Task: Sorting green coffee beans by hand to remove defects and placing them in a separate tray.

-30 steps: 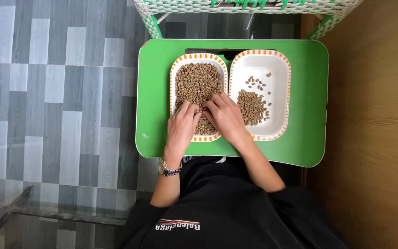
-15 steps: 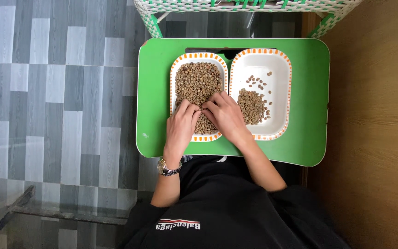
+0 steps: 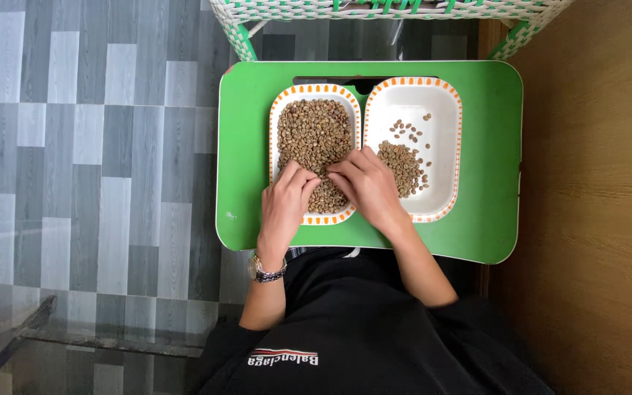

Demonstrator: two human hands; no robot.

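Starting at the left, we see a floor of grey planks (image 3: 89,146) beside a green tray table (image 3: 246,146) that spans the person's lap.

On the left forearm we note a metal wristwatch (image 3: 265,271). The left hand (image 3: 285,201) lies palm down over the near end of the left dish (image 3: 314,93), a white oblong dish with an orange-patterned rim. Its fingers are curled and drawn together, with the fingertips resting in the heap of beans (image 3: 314,132), pale green-brown, which fills the dish almost edge to edge. We cannot tell whether a single bean is pinched between the fingertips.

The right hand (image 3: 371,186) reaches across from the right and lies over the boundary where the two dishes touch. Its fingers point leftward into the same heap, just beside the left hand's fingertips; the two hands are touching or nearly so. The fingers are held together, not spread, and we cannot tell whether they grip a bean.

The right dish (image 3: 440,110) is of the same kind and stands side by side against the left one. It holds a small pile of beans (image 3: 400,164) close to the right hand, plus a few scattered beans (image 3: 407,132) farther up.

At the top edge we see a woven white-and-green chair (image 3: 389,11). At the far right runs a wooden surface (image 3: 594,197).
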